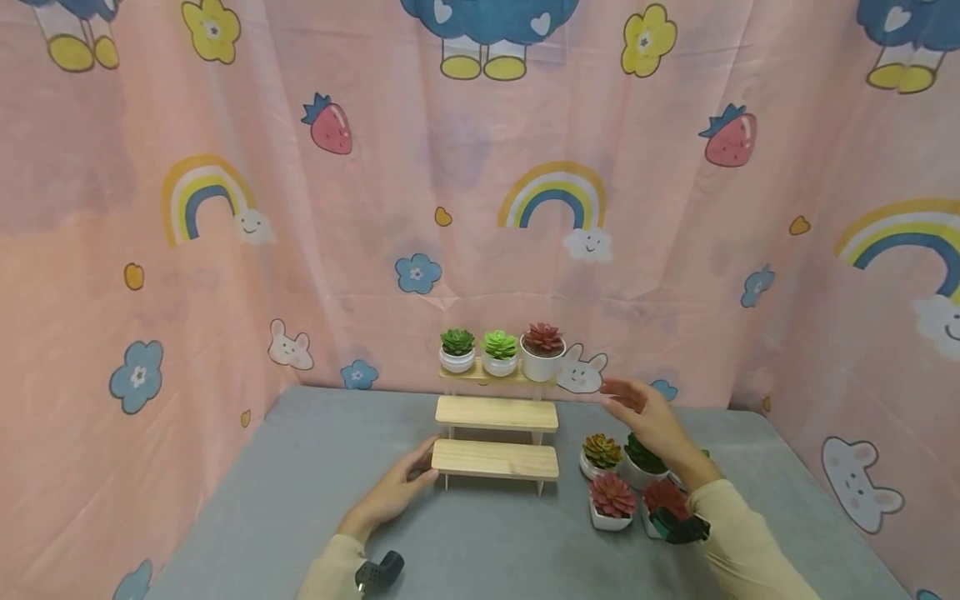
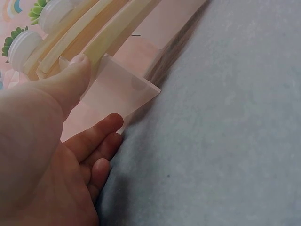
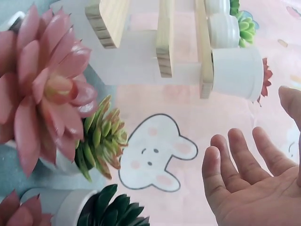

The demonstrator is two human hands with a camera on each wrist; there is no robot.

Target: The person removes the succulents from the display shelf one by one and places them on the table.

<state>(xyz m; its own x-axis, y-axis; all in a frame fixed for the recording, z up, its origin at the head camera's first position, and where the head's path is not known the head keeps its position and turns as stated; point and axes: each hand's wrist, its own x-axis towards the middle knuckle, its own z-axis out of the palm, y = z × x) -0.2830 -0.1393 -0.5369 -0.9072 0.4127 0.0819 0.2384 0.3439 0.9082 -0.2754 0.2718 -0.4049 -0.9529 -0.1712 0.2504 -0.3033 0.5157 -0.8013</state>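
A three-tier wooden display stand (image 1: 495,458) with clear supports stands on the table. On its top tier, a dark green succulent (image 1: 457,342), a bright green one (image 1: 500,345) and a red one (image 1: 543,338) sit in white pots. My left hand (image 1: 393,493) holds the left end of the lowest tier; in the left wrist view its thumb (image 2: 75,70) lies on the board and its fingers (image 2: 106,129) are beside the clear support. To the right of the stand, my right hand (image 1: 648,421) is raised with fingers apart, near the red succulent's white pot (image 3: 237,73), holding nothing.
Right of the stand, below my right forearm, several potted succulents are grouped, among them a pinkish-red one (image 1: 612,497), a yellow-orange one (image 1: 602,452) and a dark green one (image 1: 645,457). A pink patterned curtain (image 1: 480,150) hangs behind the grey table (image 1: 285,500).
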